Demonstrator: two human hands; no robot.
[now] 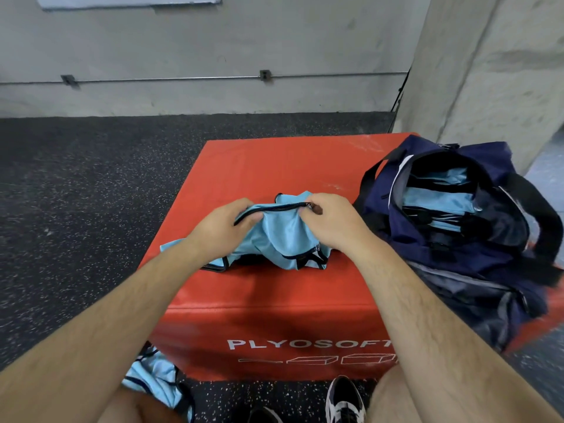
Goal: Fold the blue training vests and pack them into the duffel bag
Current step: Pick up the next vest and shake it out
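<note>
Your left hand and right hand pinch black trim of bunched blue vest at frame centre on red box; slack mesh risks crooked fold; duffel bag at right looks nearly full; loose bundle may snag opening.

This is looking like a gym: speckled black rubber flooring is covering the ground, a red plyometric box printed PLYOSOFT is sitting on it, and bare concrete walls are rising behind, a metal conduit running along them.
</note>
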